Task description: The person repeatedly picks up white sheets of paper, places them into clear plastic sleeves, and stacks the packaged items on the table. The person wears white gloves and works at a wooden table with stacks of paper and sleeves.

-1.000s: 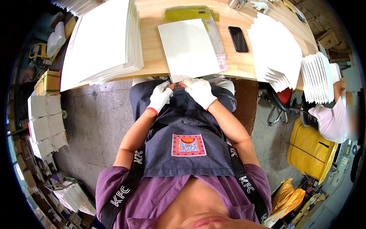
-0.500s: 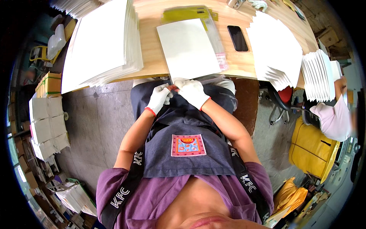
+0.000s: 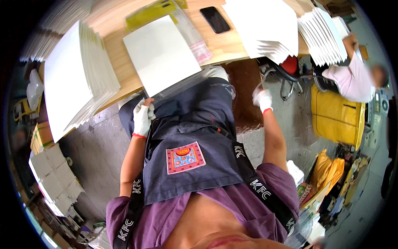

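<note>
A white rectangular sheet (image 3: 161,56) lies tilted at the table's front edge, with clear plastic bag film (image 3: 180,87) showing along its near side. At its near left corner my left hand (image 3: 143,118), in a white glove with bare fingertips, is closed in a pinch on the film. Away to the right, over the brown panel and the floor, is my gloved right hand (image 3: 263,99), slightly blurred. Its fingers are closed on a thin pale strip (image 3: 263,77) that curves upward. Beneath the sheet are more clear bags with yellow-green parts (image 3: 143,15).
A tall stack of white sheets (image 3: 68,76) stands left on the table. A black phone (image 3: 214,20) lies behind; fanned white sheets (image 3: 265,29) and white bundles (image 3: 322,36) are right. Beyond are a red-seated chair (image 3: 289,65), a yellow bag (image 3: 336,114) and another person's arm (image 3: 352,68).
My right hand has left the sheet's near edge and swung out right with a thin strip. My left hand stays by the corner. The whole view has shifted and turned.
</note>
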{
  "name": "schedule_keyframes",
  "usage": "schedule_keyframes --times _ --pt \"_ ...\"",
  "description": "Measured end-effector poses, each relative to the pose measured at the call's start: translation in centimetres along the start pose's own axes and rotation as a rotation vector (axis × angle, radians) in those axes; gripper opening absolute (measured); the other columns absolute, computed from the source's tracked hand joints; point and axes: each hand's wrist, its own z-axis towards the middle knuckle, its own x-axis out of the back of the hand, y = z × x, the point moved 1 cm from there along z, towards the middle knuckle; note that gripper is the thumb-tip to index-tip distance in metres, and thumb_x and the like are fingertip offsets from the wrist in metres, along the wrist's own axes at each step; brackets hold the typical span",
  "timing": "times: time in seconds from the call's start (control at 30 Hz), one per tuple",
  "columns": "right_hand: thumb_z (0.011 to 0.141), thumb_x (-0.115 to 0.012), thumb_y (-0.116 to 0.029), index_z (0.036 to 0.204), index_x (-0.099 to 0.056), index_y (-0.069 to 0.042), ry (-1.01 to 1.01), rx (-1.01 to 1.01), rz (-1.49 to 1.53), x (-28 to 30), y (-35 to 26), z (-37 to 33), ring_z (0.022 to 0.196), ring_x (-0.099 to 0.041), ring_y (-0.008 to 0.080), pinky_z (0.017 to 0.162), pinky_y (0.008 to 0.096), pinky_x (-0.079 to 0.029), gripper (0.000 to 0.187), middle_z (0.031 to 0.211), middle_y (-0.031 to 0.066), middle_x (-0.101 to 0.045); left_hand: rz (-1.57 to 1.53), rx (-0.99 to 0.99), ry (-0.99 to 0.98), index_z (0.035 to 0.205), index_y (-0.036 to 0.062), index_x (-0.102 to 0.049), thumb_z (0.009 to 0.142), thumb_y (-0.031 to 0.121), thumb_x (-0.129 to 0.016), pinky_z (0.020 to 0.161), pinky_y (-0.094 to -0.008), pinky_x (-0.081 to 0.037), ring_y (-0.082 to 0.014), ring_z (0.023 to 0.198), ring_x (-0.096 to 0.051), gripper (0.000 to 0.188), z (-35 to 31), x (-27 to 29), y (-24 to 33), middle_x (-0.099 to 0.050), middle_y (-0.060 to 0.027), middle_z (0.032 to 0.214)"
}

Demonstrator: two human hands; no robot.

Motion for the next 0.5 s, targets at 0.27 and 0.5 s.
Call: schedule_keyframes --times 0.27,0.5 --pt "0.082 -0.068 -0.019 0.127 -0.048 -0.007 -0.664 -0.289 -0.476 -6.3 -4.8 -8.0 0.085 -0.058 0.0147 0.069 0.0275 -0.047 0.050 0.100 0.0106 -0.065 1.097 -0.601 0.318 0.102 0.0047 -0.056 0.075 -0.001 -0.066 0.058 -0.0275 -0.045 -0.0132 0.064 -0.055 0.029 -1.4 1.1 -0.5 -0.059 -0.0055 0.083" --pt "0.088 -0.050 -0.004 0.092 -0.056 -0.006 -0.536 -0.461 0.277 -3.8 -1.1 -2.2 0.071 -0.058 0.0140 0.064 0.0253 -0.049 0.008 0.086 0.0053 -0.060 1.467 -1.144 0.020 0.098 0.0131 -0.069 0.070 0.005 -0.073 0.068 -0.0321 -0.051 -0.0230 0.080 -0.061 0.030 -0.1 -1.3 1.2 -0.059 -0.0080 0.120"
